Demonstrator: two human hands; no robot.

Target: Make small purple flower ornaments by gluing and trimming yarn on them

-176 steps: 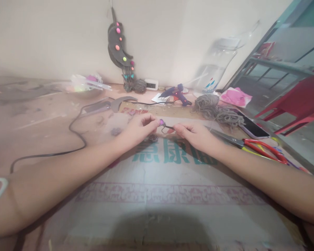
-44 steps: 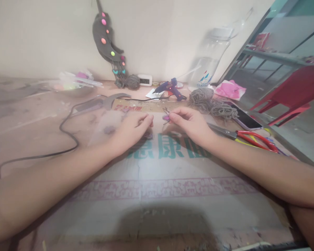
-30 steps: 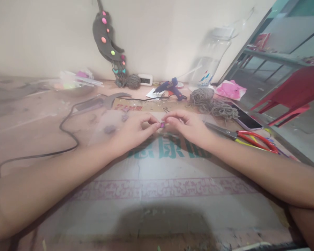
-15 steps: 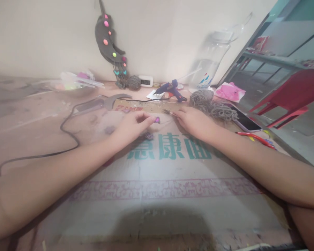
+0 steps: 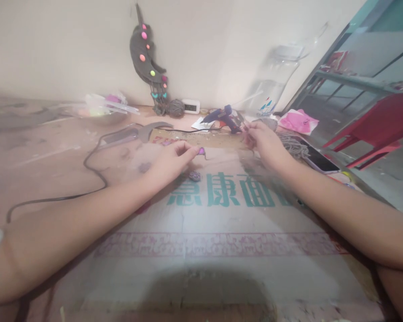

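Note:
In the head view, my left hand [image 5: 176, 158] pinches a small purple piece [image 5: 200, 151] between thumb and fingertips. A short dark strand hangs from that piece. Just below these fingertips a small grey yarn coil [image 5: 195, 176] lies on the printed cardboard [image 5: 215, 219]. My right hand [image 5: 263, 141] is raised beside the blue glue gun [image 5: 223, 117]. Its fingers are closed on a small pointed metal tool [image 5: 241, 119] that looks like scissors, blurred, tip upward. Grey yarn [image 5: 293, 145] lies behind and right of this hand.
Against the wall stand a water jug [image 5: 275, 82], a small digital clock [image 5: 190, 106] and a hanging grey crescent ornament [image 5: 141, 53]. A phone [image 5: 319, 156] and a pink cloth [image 5: 298, 121] lie right. A black cord [image 5: 87, 165] curves across the left.
My right hand has lifted away from my left, up and to the right, with the pointed tool turned upward. My left hand still pinches the purple piece. The view has shifted slightly.

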